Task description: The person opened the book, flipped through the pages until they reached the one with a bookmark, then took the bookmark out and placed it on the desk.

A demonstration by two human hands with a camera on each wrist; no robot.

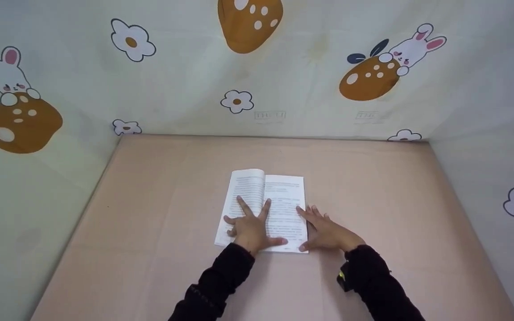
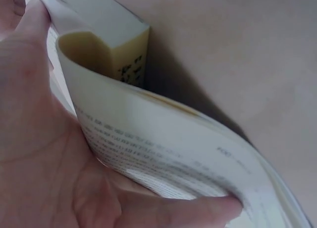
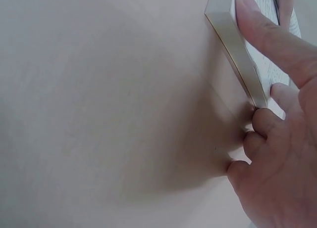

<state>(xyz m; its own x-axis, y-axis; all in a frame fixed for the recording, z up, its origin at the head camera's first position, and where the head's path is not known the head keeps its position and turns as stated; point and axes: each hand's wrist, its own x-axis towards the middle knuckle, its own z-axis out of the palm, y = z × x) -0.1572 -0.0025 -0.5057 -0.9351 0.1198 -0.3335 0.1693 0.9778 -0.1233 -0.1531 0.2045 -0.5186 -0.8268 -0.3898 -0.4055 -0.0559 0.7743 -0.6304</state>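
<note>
An open book (image 1: 283, 191) of printed pages lies in the middle of the pink table (image 1: 159, 214). My left hand (image 1: 250, 225) presses flat on its left page with the fingers spread. In the left wrist view the left hand (image 2: 39, 154) holds down pages of the book (image 2: 163, 139) that bulge upward. My right hand (image 1: 326, 229) rests at the book's right edge. In the right wrist view a finger of the right hand (image 3: 282, 178) lies on top of the page while the others touch the side of the book (image 3: 237, 45).
Cloth walls (image 1: 283, 89) printed with rabbits, mushrooms and flowers close the table in at the back and on both sides. Bare pink table top (image 3: 99, 114) lies all around the book. Black sleeves (image 1: 212, 290) cover both forearms.
</note>
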